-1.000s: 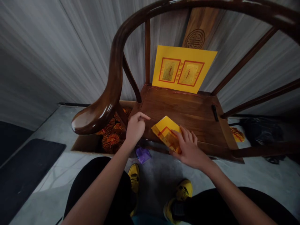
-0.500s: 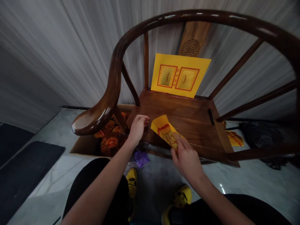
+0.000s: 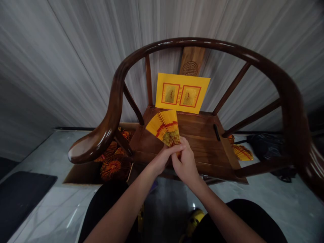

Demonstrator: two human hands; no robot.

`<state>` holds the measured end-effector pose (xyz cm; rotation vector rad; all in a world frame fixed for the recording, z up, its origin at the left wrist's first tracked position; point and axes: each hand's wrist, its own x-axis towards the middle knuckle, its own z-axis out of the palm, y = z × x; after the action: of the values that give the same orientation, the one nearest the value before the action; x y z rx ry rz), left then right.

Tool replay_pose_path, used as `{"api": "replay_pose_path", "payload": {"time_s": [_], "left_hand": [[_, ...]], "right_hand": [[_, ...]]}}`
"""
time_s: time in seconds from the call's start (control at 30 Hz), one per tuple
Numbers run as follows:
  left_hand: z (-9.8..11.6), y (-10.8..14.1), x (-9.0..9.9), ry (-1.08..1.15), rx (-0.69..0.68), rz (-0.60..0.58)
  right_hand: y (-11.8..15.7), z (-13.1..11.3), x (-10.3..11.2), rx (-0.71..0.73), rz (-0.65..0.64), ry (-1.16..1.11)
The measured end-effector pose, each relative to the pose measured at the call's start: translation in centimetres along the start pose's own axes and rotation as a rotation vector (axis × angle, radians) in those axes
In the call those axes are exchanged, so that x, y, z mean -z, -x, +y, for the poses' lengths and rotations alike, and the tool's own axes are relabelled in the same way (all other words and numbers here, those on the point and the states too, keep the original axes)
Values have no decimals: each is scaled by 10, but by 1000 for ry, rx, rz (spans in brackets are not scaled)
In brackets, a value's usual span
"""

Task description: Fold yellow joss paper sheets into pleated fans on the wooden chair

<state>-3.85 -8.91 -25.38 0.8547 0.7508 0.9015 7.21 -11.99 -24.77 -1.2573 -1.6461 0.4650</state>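
Note:
A yellow paper fan (image 3: 164, 126) with many narrow pleats and a red band is spread above the chair seat (image 3: 202, 135). Its narrow lower end is gripped by my right hand (image 3: 186, 160), fingers wrapped round it. My left hand (image 3: 164, 158) presses against the same end, its thumb lying across toward my right hand; its other fingers are mostly hidden. Behind the fan, a flat yellow sheet (image 3: 182, 80) with two red-framed gold squares leans upright against the chair back.
A dark wooden armchair (image 3: 116, 91) curves around the work. Left of the seat, a cardboard box (image 3: 83, 173) holds several orange-red folded paper pieces (image 3: 112, 168). A small black stick (image 3: 216, 132) lies on the seat. Another fan-shaped paper (image 3: 242, 153) and a black bag (image 3: 265, 148) are at the right.
My left hand has come over to join my right hand at the paper's lower end. The paper, a narrow bundle before, is now spread as a fan. My view has shifted.

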Motion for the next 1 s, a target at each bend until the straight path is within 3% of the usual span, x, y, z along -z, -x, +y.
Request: {"api": "replay_pose_path", "payload": {"time_s": [0.07,0.17,0.3,0.5,0.7,1.0], "left_hand": [[1,-8,5,-36,-34,1],[-3,-21,12,-59,-59,7],[-11,-29,13,-101,-34,-43],[-10,-25,4,-139,-70,-173],[-4,-20,10,-209,1,-119],[-1,-25,17,-151,73,-94]], "right_hand": [[-9,4,9,-30,-132,-6],[-28,14,33,-154,-361,-250],[-47,18,49,-283,-260,-412],[-59,10,39,-285,-266,-435],[-69,20,52,-237,-195,-352],[-65,26,52,-210,-293,-301]]}}
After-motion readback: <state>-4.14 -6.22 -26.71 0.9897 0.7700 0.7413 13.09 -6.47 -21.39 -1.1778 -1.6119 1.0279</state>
